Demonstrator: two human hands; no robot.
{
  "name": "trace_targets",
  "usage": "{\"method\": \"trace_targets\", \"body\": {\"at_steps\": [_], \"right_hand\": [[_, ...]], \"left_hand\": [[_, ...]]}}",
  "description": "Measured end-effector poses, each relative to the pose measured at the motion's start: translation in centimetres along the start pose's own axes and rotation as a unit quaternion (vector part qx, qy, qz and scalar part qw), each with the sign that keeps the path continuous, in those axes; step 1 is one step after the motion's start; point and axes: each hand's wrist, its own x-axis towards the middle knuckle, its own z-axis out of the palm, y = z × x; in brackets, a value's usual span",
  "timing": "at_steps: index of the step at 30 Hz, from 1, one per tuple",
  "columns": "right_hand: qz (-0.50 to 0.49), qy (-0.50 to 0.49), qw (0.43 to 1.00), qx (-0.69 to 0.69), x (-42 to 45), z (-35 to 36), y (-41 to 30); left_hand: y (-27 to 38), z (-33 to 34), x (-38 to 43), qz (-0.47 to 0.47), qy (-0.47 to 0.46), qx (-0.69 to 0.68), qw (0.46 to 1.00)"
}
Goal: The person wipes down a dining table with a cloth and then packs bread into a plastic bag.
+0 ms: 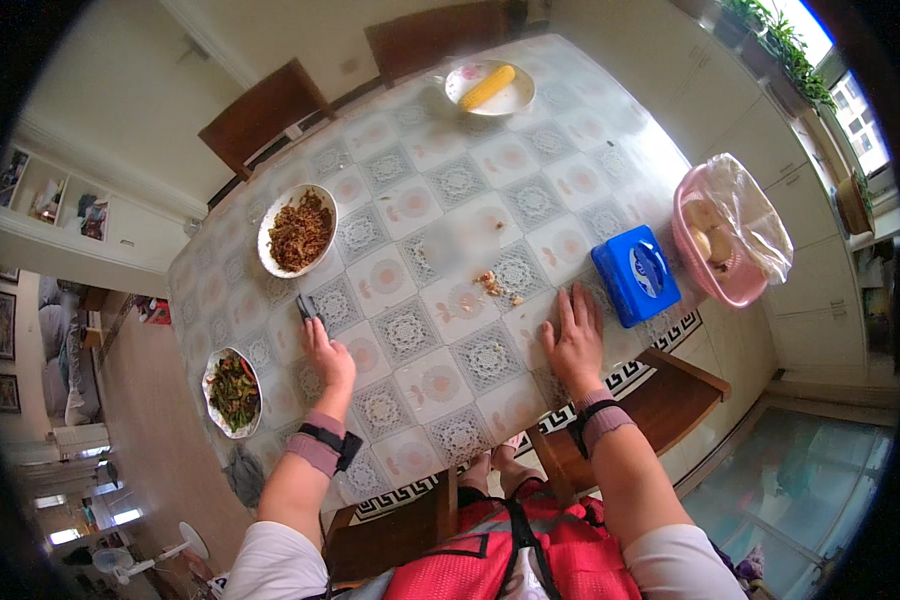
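My left hand [328, 355] reaches over the left part of the table with a small dark grey object [307, 306] at its fingertips; its exact kind is unclear. Palm down, my right hand [576, 337] rests on the tablecloth [407, 330] with the thumb spread away from the fingers. Just right of those fingers stands a blue box [635, 276] bearing writing. Food scraps [489, 283] lie on the cloth between my hands, towards the right one. Beyond my left hand is a white bowl of shredded brown food [300, 231]. An oval plate of cooked green vegetables [232, 394] sits at the left edge.
A plate [510, 99] with a corn cob [487, 88] stands at the far end. A pink plastic basket [720, 281] holds round pale items and a clear bag [757, 217] at the right edge. Wooden chairs [266, 116] surround the table. A grey cloth [245, 474] hangs near the left corner.
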Motion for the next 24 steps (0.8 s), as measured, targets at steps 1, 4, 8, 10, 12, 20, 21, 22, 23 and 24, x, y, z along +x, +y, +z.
{"method": "trace_targets", "body": {"at_steps": [1,4,8,10,12,20,21,22,23,24], "right_hand": [[0.005,-0.005,1.000,0.004,0.0,0.0,-0.1],[0.004,-0.006,1.000,0.001,0.0,0.0,0.1],[0.004,0.001,1.000,-0.003,0.0,0.5,0.5],[0.005,-0.002,1.000,0.002,0.0,0.4,0.6],[0.003,0.002,1.000,0.000,-0.1,0.5,0.9],[-0.021,-0.013,1.000,0.007,-0.3,0.9,1.6],[-0.020,-0.015,1.000,0.004,-0.3,1.1,1.7],[-0.016,-0.014,1.000,0.000,-0.2,1.3,1.9],[-0.016,-0.013,1.000,-0.002,-0.3,1.4,2.0],[-0.024,-0.017,1.000,-0.003,-0.3,1.6,2.2]], "left_hand": [[2.0,0.7,-0.3,0.005,0.004,0.004,1.000],[7.5,4.0,-1.3,0.071,0.010,-0.035,0.997],[17.3,7.0,-2.9,0.122,0.000,-0.052,0.991],[21.1,8.2,-3.2,0.122,0.003,-0.041,0.992],[23.8,9.1,-3.3,0.117,-0.010,-0.071,0.991],[19.4,6.5,-2.2,0.043,0.046,-0.260,0.963],[17.9,4.9,-2.3,0.011,0.042,-0.257,0.965],[16.9,3.3,-2.6,-0.007,0.056,-0.248,0.967],[14.7,2.0,-3.2,-0.009,0.072,-0.146,0.987],[12.9,0.9,-4.0,-0.021,0.073,-0.108,0.991]]}}
